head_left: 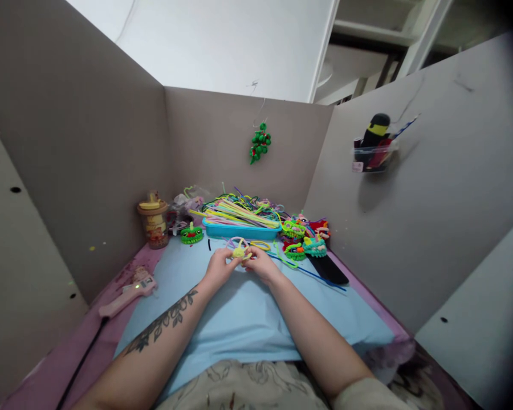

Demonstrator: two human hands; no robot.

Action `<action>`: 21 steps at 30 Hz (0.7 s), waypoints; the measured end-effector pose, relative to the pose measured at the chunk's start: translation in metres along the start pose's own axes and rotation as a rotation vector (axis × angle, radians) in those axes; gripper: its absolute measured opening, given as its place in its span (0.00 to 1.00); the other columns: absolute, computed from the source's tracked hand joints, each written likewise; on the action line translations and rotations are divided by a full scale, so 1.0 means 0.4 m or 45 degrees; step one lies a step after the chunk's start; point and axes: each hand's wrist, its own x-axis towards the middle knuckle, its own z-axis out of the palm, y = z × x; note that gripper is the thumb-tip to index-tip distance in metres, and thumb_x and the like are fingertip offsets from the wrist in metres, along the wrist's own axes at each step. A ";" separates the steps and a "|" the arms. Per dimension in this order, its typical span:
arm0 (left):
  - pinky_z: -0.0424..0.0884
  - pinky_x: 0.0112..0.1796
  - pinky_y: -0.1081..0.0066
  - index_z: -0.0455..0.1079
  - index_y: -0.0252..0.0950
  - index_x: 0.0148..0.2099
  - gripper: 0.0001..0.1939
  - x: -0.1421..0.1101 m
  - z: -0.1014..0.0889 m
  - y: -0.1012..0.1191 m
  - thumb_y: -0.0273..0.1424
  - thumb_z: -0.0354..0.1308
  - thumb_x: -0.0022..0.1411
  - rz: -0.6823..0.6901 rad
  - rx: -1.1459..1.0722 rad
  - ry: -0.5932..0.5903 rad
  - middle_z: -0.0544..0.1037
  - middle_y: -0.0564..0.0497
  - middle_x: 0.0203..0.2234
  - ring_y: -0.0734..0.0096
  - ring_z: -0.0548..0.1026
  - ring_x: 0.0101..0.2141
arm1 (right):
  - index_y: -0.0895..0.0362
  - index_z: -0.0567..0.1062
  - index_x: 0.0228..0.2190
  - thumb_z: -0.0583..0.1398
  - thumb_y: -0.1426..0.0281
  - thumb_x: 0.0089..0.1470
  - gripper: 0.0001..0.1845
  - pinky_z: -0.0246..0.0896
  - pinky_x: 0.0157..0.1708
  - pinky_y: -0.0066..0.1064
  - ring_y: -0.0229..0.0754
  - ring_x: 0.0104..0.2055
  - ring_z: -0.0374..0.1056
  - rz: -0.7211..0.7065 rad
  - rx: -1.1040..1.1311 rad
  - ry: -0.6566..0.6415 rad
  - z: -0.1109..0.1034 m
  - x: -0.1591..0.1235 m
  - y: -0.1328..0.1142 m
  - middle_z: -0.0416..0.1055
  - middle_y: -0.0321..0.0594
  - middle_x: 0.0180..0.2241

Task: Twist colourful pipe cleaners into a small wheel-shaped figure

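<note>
Over the middle of the blue cloth, a small pale-yellow pipe cleaner piece (239, 251) is held between my two hands. It has a rounded, coiled body with thin loops or ends sticking out. My left hand (219, 267) pinches it from the left, fingers closed. From the right, my right hand (263, 265) grips its other side, and its fingertips are partly hidden. Just beyond the hands lie a yellow pipe cleaner loop (260, 245) and a lilac one. A dark blue pipe cleaner (320, 277) stretches off to the right.
A blue tray (239, 231) of many pipe cleaners stands at the back. Finished green pieces (192, 234) and colourful ones (314, 247) flank it. At left are a lidded cup (153, 225) and a pink glue gun (128, 297) with a cord. A black strip (327, 270) lies right.
</note>
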 end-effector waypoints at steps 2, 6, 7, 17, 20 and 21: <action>0.61 0.35 0.69 0.76 0.36 0.28 0.08 0.000 0.001 -0.002 0.35 0.60 0.50 0.012 0.015 0.001 0.76 0.49 0.25 0.65 0.69 0.31 | 0.56 0.64 0.21 0.62 0.72 0.30 0.12 0.56 0.20 0.25 0.34 0.20 0.61 -0.032 0.038 0.028 0.005 0.001 0.004 0.66 0.29 0.20; 0.61 0.34 0.70 0.76 0.36 0.28 0.08 0.002 0.005 -0.010 0.35 0.60 0.51 0.010 0.010 0.028 0.76 0.49 0.25 0.66 0.69 0.30 | 0.56 0.64 0.22 0.60 0.72 0.31 0.10 0.53 0.19 0.24 0.32 0.18 0.58 -0.099 -0.014 0.102 0.007 0.011 0.020 0.62 0.27 0.18; 0.61 0.33 0.70 0.75 0.36 0.28 0.08 0.002 0.007 -0.012 0.35 0.60 0.50 -0.004 -0.001 0.034 0.76 0.49 0.25 0.66 0.69 0.30 | 0.56 0.64 0.22 0.59 0.72 0.31 0.09 0.53 0.19 0.24 0.32 0.18 0.58 -0.114 -0.041 0.121 0.007 0.014 0.025 0.62 0.27 0.17; 0.60 0.29 0.73 0.74 0.34 0.26 0.11 0.005 0.004 -0.007 0.37 0.59 0.49 -0.145 -0.145 0.072 0.74 0.51 0.21 0.69 0.68 0.27 | 0.55 0.65 0.29 0.58 0.74 0.34 0.14 0.55 0.20 0.24 0.33 0.21 0.60 -0.242 -0.260 0.233 -0.002 0.031 0.057 0.65 0.30 0.26; 0.59 0.27 0.74 0.73 0.33 0.26 0.13 0.006 -0.005 0.004 0.39 0.59 0.48 -0.265 -0.209 0.153 0.73 0.53 0.20 0.71 0.66 0.24 | 0.55 0.65 0.30 0.59 0.75 0.32 0.16 0.56 0.20 0.25 0.32 0.20 0.60 -0.224 -0.180 0.276 0.000 0.028 0.051 0.65 0.30 0.25; 0.58 0.27 0.74 0.72 0.33 0.25 0.13 0.006 -0.008 0.007 0.39 0.59 0.48 -0.293 -0.227 0.172 0.72 0.53 0.19 0.71 0.65 0.24 | 0.55 0.65 0.29 0.59 0.74 0.33 0.15 0.56 0.20 0.25 0.33 0.20 0.60 -0.189 -0.129 0.240 0.002 0.026 0.047 0.64 0.29 0.23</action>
